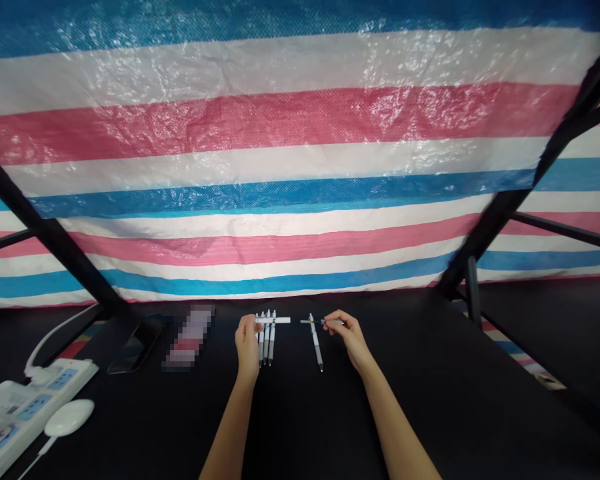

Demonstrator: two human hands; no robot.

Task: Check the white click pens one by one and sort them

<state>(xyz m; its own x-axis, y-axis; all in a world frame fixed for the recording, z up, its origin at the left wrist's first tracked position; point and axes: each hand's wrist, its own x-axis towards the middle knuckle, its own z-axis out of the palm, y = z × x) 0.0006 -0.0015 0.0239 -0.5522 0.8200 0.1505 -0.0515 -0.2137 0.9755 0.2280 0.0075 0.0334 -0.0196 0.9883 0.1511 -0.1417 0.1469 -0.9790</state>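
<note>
My left hand (249,340) is closed on a short, flat-looking white strip (282,321) that points to the right. Under the strip, several white pens with grey grips (266,343) lie side by side on the black table. My right hand (347,331) pinches a thin, see-through stick (307,322), pointing left toward the strip; its exact kind is too small to make out. A single white and grey pen (317,347) lies beneath that stick, just left of my right hand. The strip and the stick are apart, with a small gap between their ends.
At the left stands a white power strip (75,373) with plugs and a round white charger (70,418) on a cable. A dark phone (136,345) and a blurred-out item (190,337) lie nearby. Black frame bars (510,193) and a striped sheet (280,247) close off the back.
</note>
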